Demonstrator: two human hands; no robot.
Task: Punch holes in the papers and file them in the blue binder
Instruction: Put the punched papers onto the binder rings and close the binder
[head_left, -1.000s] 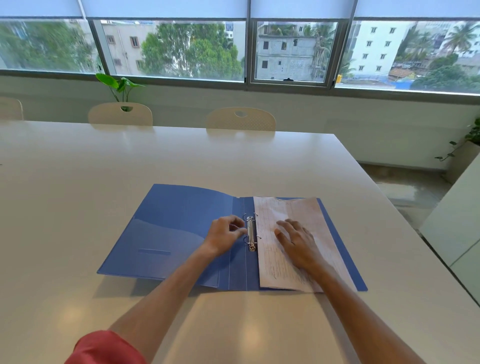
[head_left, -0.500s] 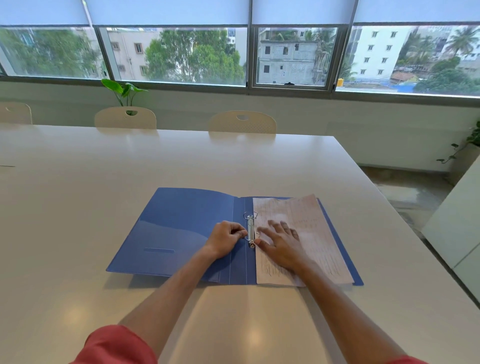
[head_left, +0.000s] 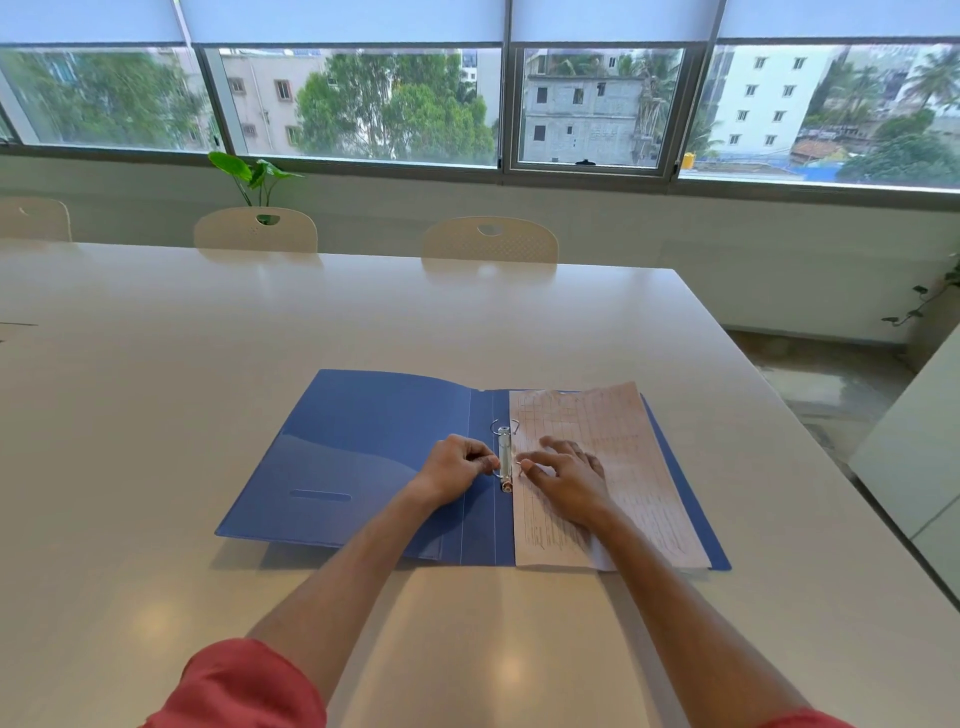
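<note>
A wide, glossy white desk (head_left: 260, 395) filled most of the view, catching soft reflections of ceiling lights near its front edge. On it the blue binder (head_left: 363, 457) lay open and flat, its left cover bare and the papers (head_left: 623, 467) resting on its right half, their left edge against the metal ring mechanism (head_left: 504, 457) in the spine. The left hand (head_left: 454, 467) sat on the binder just left of the mechanism, fingers curled and pinching the near ring. The right hand (head_left: 569, 475) lay on the papers, its fingertips (head_left: 527, 462) at the ring's other side, seemingly pinching it, though that was hard to make out. Red sleeves showed at the bottom edge. Beyond the desk's far side stood three cream chairs (head_left: 488, 241), a green leafy plant (head_left: 254, 176) behind one of them. A long band of windows (head_left: 363, 104) with lowered blinds at the top looked out on trees and buildings. A second white surface (head_left: 914, 467) stood at the right, across a strip of floor.
</note>
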